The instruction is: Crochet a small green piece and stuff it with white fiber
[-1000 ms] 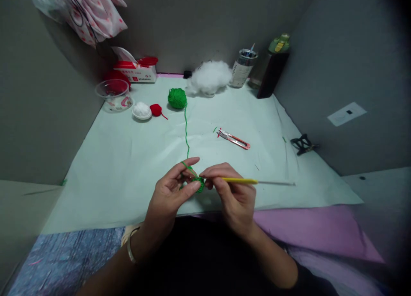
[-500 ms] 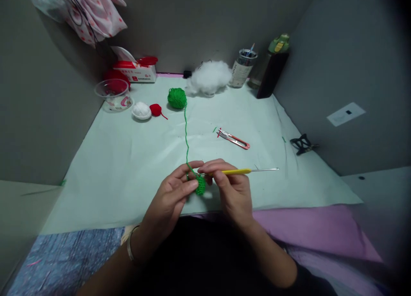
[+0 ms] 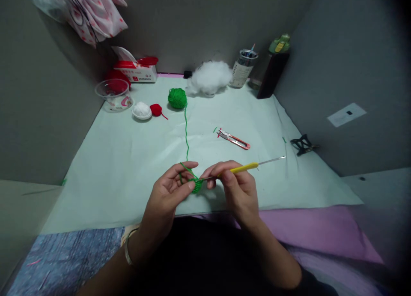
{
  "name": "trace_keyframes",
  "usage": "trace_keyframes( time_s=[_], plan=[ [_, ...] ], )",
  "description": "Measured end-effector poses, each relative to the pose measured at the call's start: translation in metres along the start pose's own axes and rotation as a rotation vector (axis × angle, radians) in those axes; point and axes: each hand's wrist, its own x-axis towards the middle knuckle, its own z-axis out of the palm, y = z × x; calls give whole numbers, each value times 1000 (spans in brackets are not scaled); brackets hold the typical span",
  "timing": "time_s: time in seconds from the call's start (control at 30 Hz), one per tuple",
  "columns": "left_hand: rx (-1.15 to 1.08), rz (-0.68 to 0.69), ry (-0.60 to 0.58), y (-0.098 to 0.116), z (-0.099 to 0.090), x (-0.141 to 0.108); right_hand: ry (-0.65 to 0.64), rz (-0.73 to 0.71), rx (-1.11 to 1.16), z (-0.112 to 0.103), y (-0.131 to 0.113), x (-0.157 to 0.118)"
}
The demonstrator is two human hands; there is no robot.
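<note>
Between the thumb and fingers of my left hand [image 3: 170, 191] is a small green crochet piece [image 3: 196, 186], partly hidden by the thumb. Green yarn [image 3: 186, 133] runs over the left index finger and back to a green yarn ball [image 3: 177, 98] on the table. My right hand [image 3: 239, 189] grips a double-ended crochet hook by its yellow handle [image 3: 244, 167]. One metal end of the hook meets the top of the crochet piece; the other points right and slightly up.
Thread snips [image 3: 233, 139] lie ahead of my hands by yarn scraps. Farther back are a white yarn ball [image 3: 141, 111], a red yarn ball [image 3: 156, 110], white stuffing [image 3: 210, 77], a pen can [image 3: 243, 69] and a bottle [image 3: 272, 67]. A black claw clip [image 3: 302, 145] sits at right.
My right hand has shifted a little right, and the hook's far end has tilted up. The left hand and crochet piece have moved slightly left, with the yarn now raised over the index finger.
</note>
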Motion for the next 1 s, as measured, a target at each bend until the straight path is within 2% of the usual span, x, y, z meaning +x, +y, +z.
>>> trace_keyframes(
  time_s=[0.1, 0.23, 0.3, 0.37, 0.43, 0.5, 0.57, 0.6, 0.7, 0.77, 0.9, 1.0],
  plan=[
    [114, 88, 39, -2, -1, 0, -42, -124, -195, 0, -5, -4],
    [315, 244, 137, -4, 1, -5, -110, -429, -539, 4, -4, -9],
    [362, 298, 174, -5, 5, -9, -108, -527, -672, 7, 1, -11],
    [327, 288, 193, -6, 8, -11, -71, -609, -787, 8, 7, -13],
    [175, 176, 145, -4, 10, -11, -41, -661, -868, 8, 12, -14],
    [-56, -4, 35, -1, 9, -8, -30, -648, -854, 7, 12, -15],
    [-252, -151, -53, 3, 7, -3, -8, -529, -693, 6, 7, -14],
    [-307, -184, -64, 5, 5, -1, 22, -449, -568, 6, 4, -14],
    [-321, -133, -29, 7, 1, 2, 112, -225, -176, 7, -5, -9],
    [-251, -63, -19, 7, 1, 2, 91, -156, -60, 9, -6, -5],
    [-55, 9, -41, 3, 3, -1, 39, -155, -122, 13, -2, -1],
    [-5, 43, 0, 2, 5, -2, 22, -267, -333, 13, 2, -6]
  ],
)
